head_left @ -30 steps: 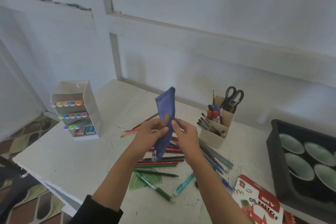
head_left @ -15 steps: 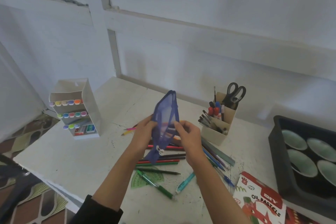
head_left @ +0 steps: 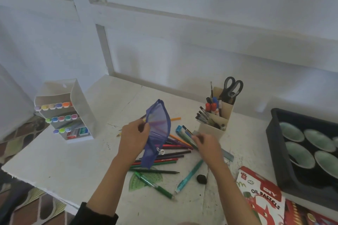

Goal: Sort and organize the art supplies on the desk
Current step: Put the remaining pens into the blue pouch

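My left hand [head_left: 134, 138] grips the left edge of a blue mesh zip pouch [head_left: 158, 129], held up over the desk with its mouth spread open. My right hand [head_left: 207, 147] is down to the right of the pouch, its fingers pinching a few blue and teal pens [head_left: 183, 132] that point up and left towards the pouch. Under both hands lies a loose heap of coloured pencils [head_left: 164, 160]. Nearer the front of the white desk [head_left: 54, 160] lie a green pen [head_left: 155, 185] and a teal pen [head_left: 190, 175].
A white marker rack [head_left: 64, 109] stands at the left. A beige organiser [head_left: 215, 126] holds pens and scissors [head_left: 231, 87]. At the right are a black tray [head_left: 274, 151] of green bowls and an oil pastels box [head_left: 259, 193]. A black lump [head_left: 201, 179], a ruler [head_left: 227, 155] and a green protractor [head_left: 146, 179] lie on the desk.
Both hands held the pouch and pulled its mouth open. My right hand has since let go, dropped to the right and taken hold of pens; my left hand alone keeps the pouch.
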Action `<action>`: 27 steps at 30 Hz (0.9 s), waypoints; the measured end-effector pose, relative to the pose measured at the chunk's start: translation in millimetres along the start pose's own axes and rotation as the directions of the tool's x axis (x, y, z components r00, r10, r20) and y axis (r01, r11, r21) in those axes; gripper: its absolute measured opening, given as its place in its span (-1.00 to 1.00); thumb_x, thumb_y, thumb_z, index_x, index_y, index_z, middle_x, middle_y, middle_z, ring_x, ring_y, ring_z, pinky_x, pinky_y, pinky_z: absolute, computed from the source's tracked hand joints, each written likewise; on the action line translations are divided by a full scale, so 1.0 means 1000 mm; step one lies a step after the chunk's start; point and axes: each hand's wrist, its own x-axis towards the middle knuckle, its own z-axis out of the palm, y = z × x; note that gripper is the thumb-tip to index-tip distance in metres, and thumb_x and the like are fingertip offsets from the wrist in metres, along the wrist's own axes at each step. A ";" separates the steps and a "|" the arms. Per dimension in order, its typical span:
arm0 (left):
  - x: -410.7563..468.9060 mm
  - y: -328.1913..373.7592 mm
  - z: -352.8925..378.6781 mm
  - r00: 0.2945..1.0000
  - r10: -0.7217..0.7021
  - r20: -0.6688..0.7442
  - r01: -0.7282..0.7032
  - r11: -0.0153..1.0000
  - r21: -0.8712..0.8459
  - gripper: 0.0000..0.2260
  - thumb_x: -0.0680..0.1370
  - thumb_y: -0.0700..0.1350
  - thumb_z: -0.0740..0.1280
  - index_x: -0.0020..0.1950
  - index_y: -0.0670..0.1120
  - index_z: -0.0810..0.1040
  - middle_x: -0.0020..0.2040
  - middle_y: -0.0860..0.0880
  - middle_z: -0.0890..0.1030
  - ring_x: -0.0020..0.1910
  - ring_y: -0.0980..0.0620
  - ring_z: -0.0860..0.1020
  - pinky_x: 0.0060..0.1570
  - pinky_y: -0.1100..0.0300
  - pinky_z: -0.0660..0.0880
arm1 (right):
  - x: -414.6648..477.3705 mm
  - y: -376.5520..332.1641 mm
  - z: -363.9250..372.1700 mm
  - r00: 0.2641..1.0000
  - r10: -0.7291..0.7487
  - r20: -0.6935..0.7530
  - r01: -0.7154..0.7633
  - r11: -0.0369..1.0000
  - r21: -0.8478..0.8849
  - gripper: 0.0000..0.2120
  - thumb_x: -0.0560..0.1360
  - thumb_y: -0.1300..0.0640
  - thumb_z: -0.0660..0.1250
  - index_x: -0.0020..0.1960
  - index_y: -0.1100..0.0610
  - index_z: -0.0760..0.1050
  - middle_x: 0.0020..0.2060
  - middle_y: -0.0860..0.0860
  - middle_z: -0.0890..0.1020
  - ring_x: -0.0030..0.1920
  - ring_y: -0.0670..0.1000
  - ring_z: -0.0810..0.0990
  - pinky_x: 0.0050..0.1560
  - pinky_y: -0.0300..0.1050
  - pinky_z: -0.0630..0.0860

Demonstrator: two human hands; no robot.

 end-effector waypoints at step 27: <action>-0.004 0.002 0.006 0.996 -0.045 0.077 0.044 0.999 0.017 -0.77 0.54 -0.21 0.27 -0.31 -0.22 0.50 -0.43 -0.07 0.50 -0.45 0.10 0.36 -0.44 0.37 0.27 | -0.018 -0.014 -0.054 0.981 0.116 0.154 -0.182 0.816 0.548 -0.84 0.51 0.27 0.31 0.07 0.13 0.43 -0.12 0.08 0.64 -0.31 -0.03 0.64 -0.36 -0.21 0.54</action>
